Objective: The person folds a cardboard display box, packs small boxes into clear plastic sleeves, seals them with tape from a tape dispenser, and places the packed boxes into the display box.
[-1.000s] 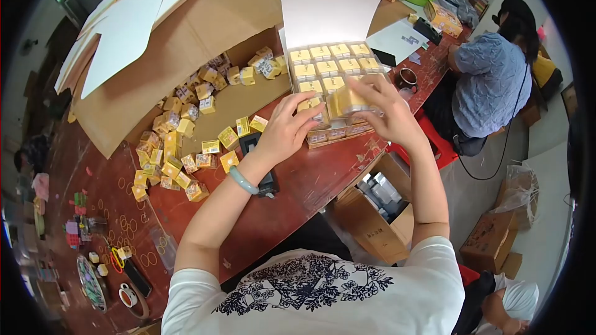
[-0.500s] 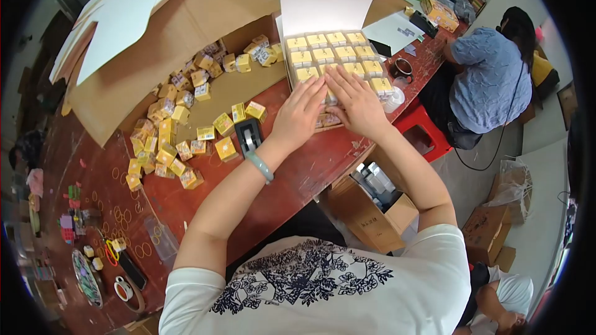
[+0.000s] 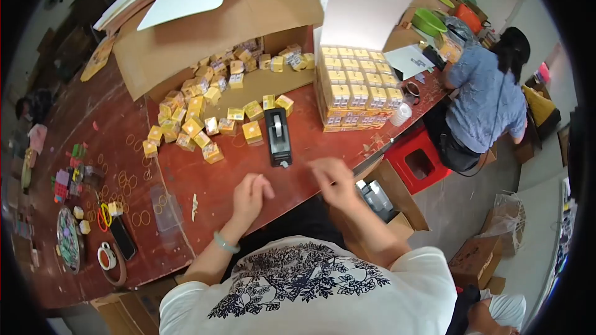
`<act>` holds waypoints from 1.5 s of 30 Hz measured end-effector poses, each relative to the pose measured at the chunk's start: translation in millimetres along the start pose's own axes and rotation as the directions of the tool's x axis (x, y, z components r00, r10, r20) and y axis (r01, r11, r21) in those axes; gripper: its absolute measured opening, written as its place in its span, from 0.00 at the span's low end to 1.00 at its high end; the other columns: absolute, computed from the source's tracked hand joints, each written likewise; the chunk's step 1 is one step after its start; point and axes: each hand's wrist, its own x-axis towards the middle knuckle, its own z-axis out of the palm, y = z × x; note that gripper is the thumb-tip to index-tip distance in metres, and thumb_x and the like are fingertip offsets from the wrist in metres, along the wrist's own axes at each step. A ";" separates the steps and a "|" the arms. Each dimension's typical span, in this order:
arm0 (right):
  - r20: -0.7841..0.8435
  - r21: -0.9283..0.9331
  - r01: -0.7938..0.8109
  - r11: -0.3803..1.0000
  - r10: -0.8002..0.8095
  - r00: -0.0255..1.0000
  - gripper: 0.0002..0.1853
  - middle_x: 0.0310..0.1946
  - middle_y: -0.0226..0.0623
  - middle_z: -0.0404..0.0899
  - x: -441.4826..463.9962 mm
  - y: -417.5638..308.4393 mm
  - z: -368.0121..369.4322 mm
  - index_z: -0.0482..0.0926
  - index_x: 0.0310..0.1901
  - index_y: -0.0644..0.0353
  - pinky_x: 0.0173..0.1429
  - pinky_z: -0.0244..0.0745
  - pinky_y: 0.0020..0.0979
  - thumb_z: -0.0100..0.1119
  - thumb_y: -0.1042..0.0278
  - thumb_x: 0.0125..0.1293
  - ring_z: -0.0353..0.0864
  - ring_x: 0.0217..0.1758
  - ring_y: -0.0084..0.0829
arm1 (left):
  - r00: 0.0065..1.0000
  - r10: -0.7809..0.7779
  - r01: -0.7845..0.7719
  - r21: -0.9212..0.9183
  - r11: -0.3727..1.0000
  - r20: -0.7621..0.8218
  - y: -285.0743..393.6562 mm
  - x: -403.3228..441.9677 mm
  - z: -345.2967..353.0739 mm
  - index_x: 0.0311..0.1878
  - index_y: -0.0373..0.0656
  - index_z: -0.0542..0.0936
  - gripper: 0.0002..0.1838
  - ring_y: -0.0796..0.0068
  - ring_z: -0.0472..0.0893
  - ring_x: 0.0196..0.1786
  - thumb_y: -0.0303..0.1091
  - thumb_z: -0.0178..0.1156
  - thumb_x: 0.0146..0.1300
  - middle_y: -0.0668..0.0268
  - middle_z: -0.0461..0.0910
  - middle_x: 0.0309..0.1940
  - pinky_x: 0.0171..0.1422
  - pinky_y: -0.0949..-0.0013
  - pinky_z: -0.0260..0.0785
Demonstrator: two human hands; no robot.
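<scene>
My left hand, with a pale green bangle at its wrist, hovers over the table's near edge, fingers loosely bent and nothing held. To its right, my right hand is also empty, fingers loosely apart and slightly blurred. Beyond and between them lies a black tape dispenser. Farther right stands an open display carton with its white lid raised. Small yellow boxes fill it in stacked rows. Neither hand touches the carton.
Loose yellow boxes lie around a large cardboard box. Scissors, a phone and rubber bands are at left. A red stool and open carton stand below the right edge. A seated person is at right.
Both hands have left the tops of the yellow boxes and come back toward my body, moving apart. The view has shifted, and the filled carton now shows in full.
</scene>
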 end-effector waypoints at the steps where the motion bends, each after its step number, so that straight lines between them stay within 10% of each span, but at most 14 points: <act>1: 0.029 0.081 -0.051 0.995 0.048 0.998 0.09 0.42 0.35 0.87 -6.6 -8.8 23.6 0.85 0.43 0.62 0.50 0.76 0.31 0.64 0.80 0.60 0.83 0.43 0.35 | 0.995 -0.078 0.077 -0.011 0.997 -0.056 -4.7 -21.5 -14.4 0.44 0.36 0.75 0.11 0.76 0.77 0.25 0.31 0.44 0.78 0.65 0.79 0.24 0.36 0.75 0.72; 8: 0.266 0.234 0.069 0.970 -0.133 0.955 0.09 0.39 0.34 0.88 9.1 -33.7 92.1 0.86 0.41 0.61 0.48 0.76 0.30 0.64 0.80 0.58 0.84 0.39 0.34 | 0.821 -0.283 0.307 -0.035 0.951 -0.496 -16.6 -123.0 -91.9 0.44 0.38 0.73 0.08 0.76 0.78 0.28 0.30 0.45 0.78 0.62 0.80 0.29 0.39 0.75 0.73; 14: -0.165 -0.243 0.288 0.926 -0.332 0.929 0.15 0.48 0.42 0.85 129.9 19.4 22.7 0.82 0.50 0.63 0.56 0.77 0.35 0.60 0.80 0.61 0.84 0.47 0.39 | 0.762 -0.222 0.163 -0.152 0.975 -0.608 -31.5 -126.2 -99.3 0.43 0.37 0.74 0.06 0.75 0.80 0.34 0.29 0.49 0.77 0.61 0.82 0.33 0.44 0.75 0.74; 19: -0.435 -0.761 -0.465 0.452 0.177 0.883 0.36 0.56 0.58 0.78 212.8 204.0 -142.2 0.69 0.63 0.71 0.63 0.72 0.47 0.52 0.41 0.72 0.77 0.58 0.56 | 0.795 -0.257 0.201 -0.160 0.966 -0.549 -16.9 -71.3 -86.3 0.45 0.37 0.74 0.03 0.73 0.81 0.41 0.26 0.54 0.73 0.60 0.82 0.39 0.49 0.73 0.74; 20: -0.443 -0.756 -0.463 0.463 0.161 0.882 0.36 0.56 0.58 0.78 214.2 213.6 -137.5 0.69 0.63 0.71 0.63 0.72 0.47 0.52 0.41 0.72 0.77 0.58 0.56 | 0.797 -0.237 0.181 -0.155 0.971 -0.556 -13.6 -54.8 -89.5 0.45 0.37 0.74 0.03 0.73 0.81 0.41 0.26 0.54 0.73 0.60 0.82 0.39 0.49 0.73 0.74; 22: -0.200 -0.795 -0.507 0.333 0.646 0.737 0.43 0.58 0.60 0.75 216.3 224.6 -129.7 0.64 0.66 0.76 0.64 0.71 0.48 0.41 0.35 0.73 0.75 0.60 0.60 | 0.908 0.050 0.065 0.258 0.964 -0.416 -3.8 -10.0 -102.3 0.47 0.38 0.75 0.05 0.72 0.81 0.41 0.26 0.55 0.71 0.61 0.83 0.41 0.49 0.72 0.73; 24: -0.187 -0.797 -0.506 0.329 0.663 0.725 0.43 0.61 0.62 0.72 216.5 214.3 -126.7 0.63 0.66 0.77 0.64 0.71 0.50 0.39 0.35 0.73 0.73 0.63 0.60 | 0.909 0.199 -0.056 0.367 0.929 -0.366 8.9 51.5 -119.9 0.48 0.37 0.79 0.07 0.71 0.81 0.43 0.28 0.56 0.71 0.62 0.84 0.42 0.50 0.69 0.74; 30: -0.277 -0.832 -0.385 0.399 0.301 0.912 0.32 0.63 0.58 0.72 204.2 195.1 -107.3 0.70 0.65 0.67 0.67 0.70 0.48 0.49 0.45 0.73 0.71 0.67 0.54 | 0.968 -0.226 0.140 -0.506 0.851 -0.111 123.4 269.4 -147.8 0.62 0.24 0.69 0.29 0.59 0.86 0.51 0.47 0.42 0.80 0.46 0.81 0.54 0.54 0.66 0.82; 32: -0.259 -0.637 -0.124 0.761 -0.060 0.964 0.22 0.61 0.51 0.76 198.5 149.7 -85.7 0.75 0.62 0.61 0.67 0.72 0.45 0.58 0.61 0.70 0.74 0.65 0.47 | 0.943 -0.187 -0.022 -0.608 0.794 -0.277 124.6 311.2 -152.9 0.59 0.25 0.70 0.27 0.58 0.87 0.45 0.46 0.39 0.81 0.45 0.82 0.50 0.51 0.68 0.83; 34: -0.095 -0.411 0.049 0.910 -0.096 0.991 0.20 0.57 0.50 0.80 192.9 100.8 -57.2 0.75 0.61 0.65 0.65 0.73 0.41 0.59 0.70 0.69 0.79 0.61 0.43 | 0.906 -0.073 -0.171 -0.517 0.839 -0.417 130.0 305.2 -145.7 0.54 0.28 0.72 0.23 0.60 0.87 0.43 0.42 0.40 0.81 0.46 0.83 0.46 0.51 0.69 0.83; 36: -0.018 -0.003 -0.117 0.993 0.117 0.993 0.20 0.51 0.47 0.83 194.7 48.5 -21.7 0.75 0.62 0.65 0.63 0.76 0.37 0.57 0.64 0.73 0.82 0.56 0.38 | 0.901 -0.008 -0.188 -0.410 0.892 -0.433 131.1 255.6 -127.3 0.53 0.29 0.73 0.22 0.59 0.87 0.44 0.43 0.43 0.79 0.46 0.83 0.47 0.51 0.68 0.82; 39: 0.360 0.560 -0.557 0.614 0.426 0.830 0.34 0.51 0.49 0.83 246.2 15.9 22.0 0.70 0.66 0.71 0.57 0.77 0.31 0.48 0.42 0.77 0.83 0.53 0.35 | 0.915 0.019 -0.164 -0.328 0.930 -0.403 124.0 225.1 -132.7 0.52 0.31 0.74 0.22 0.59 0.87 0.47 0.45 0.45 0.79 0.46 0.83 0.49 0.50 0.67 0.81; 45: 0.518 0.641 -0.658 0.395 0.410 0.751 0.34 0.47 0.60 0.81 391.6 -25.6 111.6 0.69 0.58 0.80 0.46 0.87 0.34 0.51 0.45 0.76 0.88 0.40 0.43 | 0.946 -0.013 -0.108 -0.354 0.929 -0.323 113.3 181.5 -142.1 0.55 0.32 0.74 0.28 0.59 0.86 0.49 0.52 0.41 0.79 0.47 0.83 0.50 0.52 0.66 0.80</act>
